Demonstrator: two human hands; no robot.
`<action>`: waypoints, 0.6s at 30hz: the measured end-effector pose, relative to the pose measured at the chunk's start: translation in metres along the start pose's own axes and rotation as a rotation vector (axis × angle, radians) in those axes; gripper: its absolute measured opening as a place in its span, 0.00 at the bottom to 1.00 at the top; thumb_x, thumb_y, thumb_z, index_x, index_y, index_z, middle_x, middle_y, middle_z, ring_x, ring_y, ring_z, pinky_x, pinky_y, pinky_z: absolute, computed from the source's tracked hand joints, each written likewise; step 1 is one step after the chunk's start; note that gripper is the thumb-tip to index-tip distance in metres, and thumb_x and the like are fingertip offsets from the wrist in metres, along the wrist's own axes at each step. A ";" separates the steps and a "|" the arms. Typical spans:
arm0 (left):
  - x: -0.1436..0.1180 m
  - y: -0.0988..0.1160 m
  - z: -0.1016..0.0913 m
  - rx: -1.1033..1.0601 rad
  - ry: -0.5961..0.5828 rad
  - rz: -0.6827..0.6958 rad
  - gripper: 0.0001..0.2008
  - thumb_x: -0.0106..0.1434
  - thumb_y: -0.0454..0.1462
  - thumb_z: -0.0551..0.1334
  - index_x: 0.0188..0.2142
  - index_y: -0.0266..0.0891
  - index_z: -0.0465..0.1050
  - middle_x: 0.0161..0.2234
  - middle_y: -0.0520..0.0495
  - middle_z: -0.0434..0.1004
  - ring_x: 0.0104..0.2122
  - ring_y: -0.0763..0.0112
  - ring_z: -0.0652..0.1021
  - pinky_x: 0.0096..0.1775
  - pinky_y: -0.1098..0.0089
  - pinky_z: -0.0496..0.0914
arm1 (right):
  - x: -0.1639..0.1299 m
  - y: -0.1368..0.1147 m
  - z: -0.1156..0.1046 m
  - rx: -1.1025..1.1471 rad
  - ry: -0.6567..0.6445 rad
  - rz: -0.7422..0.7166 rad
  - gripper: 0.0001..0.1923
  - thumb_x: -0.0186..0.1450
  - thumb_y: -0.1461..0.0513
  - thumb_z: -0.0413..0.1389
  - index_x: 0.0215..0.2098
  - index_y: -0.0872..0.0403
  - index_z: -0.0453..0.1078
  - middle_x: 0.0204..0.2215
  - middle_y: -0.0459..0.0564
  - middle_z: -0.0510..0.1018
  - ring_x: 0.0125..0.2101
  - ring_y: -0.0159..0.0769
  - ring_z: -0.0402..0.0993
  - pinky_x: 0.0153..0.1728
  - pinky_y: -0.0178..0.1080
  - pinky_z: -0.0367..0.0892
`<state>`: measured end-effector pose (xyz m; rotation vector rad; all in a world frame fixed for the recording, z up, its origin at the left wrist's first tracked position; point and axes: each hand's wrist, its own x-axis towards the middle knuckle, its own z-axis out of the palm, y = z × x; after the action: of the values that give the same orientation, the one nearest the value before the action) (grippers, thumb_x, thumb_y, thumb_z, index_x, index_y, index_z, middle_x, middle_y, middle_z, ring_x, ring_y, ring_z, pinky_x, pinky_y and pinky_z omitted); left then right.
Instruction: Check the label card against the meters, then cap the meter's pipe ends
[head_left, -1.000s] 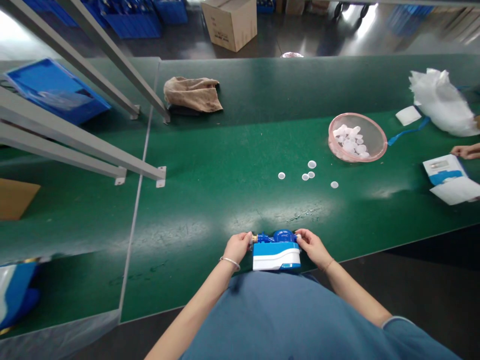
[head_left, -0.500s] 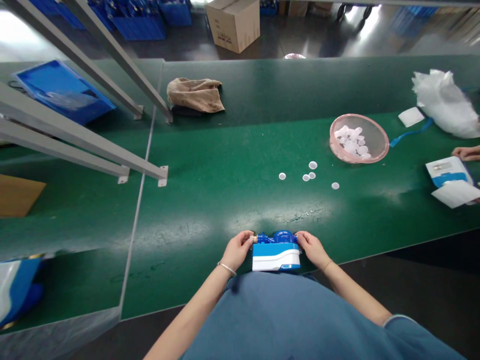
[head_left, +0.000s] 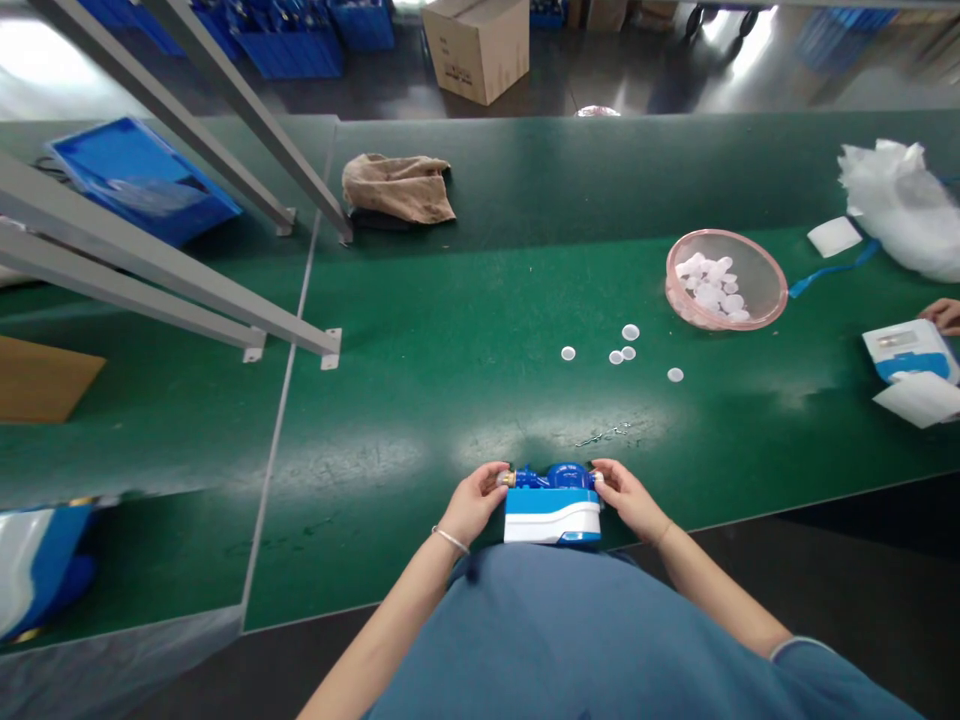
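A blue-and-white water meter (head_left: 553, 516) lies at the table's near edge, close against my body. My left hand (head_left: 480, 497) pinches its left brass threaded end, where a whitish cap shows at the fingertips. At the opposite end, my right hand (head_left: 624, 492) has thumb and fingers closed around the pipe end, with a white cap partly visible there. The blue pipe body (head_left: 568, 475) runs between both hands along the far side of the housing. Several loose white round caps (head_left: 630, 332) lie on the green table beyond the meter.
A pink bowl (head_left: 765, 310) holds more white caps. At right, a co-worker's hand (head_left: 943, 315) touches another meter (head_left: 907, 350). Grey metal posts (head_left: 292, 335) stand at left, near a brown cloth (head_left: 397, 188) and a blue bin (head_left: 142, 185). A plastic bag (head_left: 896, 200) lies far right.
My right fingers have shifted slightly at the meter's right end, and the white cap there shows more. The whole view has moved a little; the meter stays in place between my hands.
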<state>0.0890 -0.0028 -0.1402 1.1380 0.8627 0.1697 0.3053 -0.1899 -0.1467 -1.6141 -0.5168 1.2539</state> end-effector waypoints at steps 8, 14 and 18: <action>0.003 0.004 -0.013 0.126 0.019 -0.060 0.21 0.46 0.40 0.66 0.40 0.35 0.67 0.37 0.43 0.76 0.37 0.63 0.75 0.45 0.61 0.67 | 0.002 0.001 -0.003 -0.053 0.009 0.006 0.18 0.58 0.52 0.53 0.43 0.53 0.63 0.37 0.50 0.72 0.37 0.36 0.68 0.40 0.39 0.64; 0.009 0.002 -0.015 0.108 0.030 -0.104 0.22 0.47 0.43 0.65 0.40 0.34 0.69 0.38 0.41 0.76 0.38 0.63 0.75 0.46 0.61 0.66 | 0.003 0.001 -0.003 -0.093 0.010 -0.001 0.18 0.59 0.52 0.52 0.43 0.53 0.63 0.37 0.49 0.72 0.36 0.36 0.68 0.39 0.39 0.64; 0.010 0.001 -0.015 0.039 -0.021 -0.104 0.23 0.46 0.41 0.67 0.41 0.34 0.67 0.38 0.41 0.75 0.38 0.63 0.75 0.46 0.61 0.66 | 0.003 0.002 -0.004 -0.107 0.002 0.003 0.18 0.59 0.52 0.52 0.43 0.53 0.63 0.36 0.49 0.72 0.34 0.35 0.68 0.38 0.38 0.64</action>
<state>0.0859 0.0133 -0.1470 1.1269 0.9082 0.0554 0.3098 -0.1902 -0.1495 -1.7052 -0.5890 1.2453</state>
